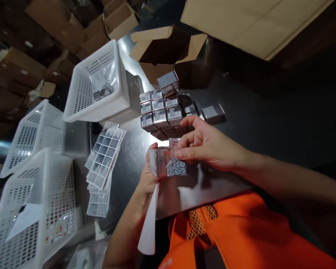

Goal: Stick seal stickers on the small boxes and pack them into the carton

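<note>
Dim table (268, 123); left hand (148, 175) half hidden behind small box (164, 162).

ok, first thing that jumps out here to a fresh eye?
At centre, both hands work on one small silver box: the left hand holds it while the right hand presses a coded label onto its side. Just behind sits a neat block of stacked labelled boxes on the dark table. Left of it lie fanned label sheets and white perforated baskets.
</note>
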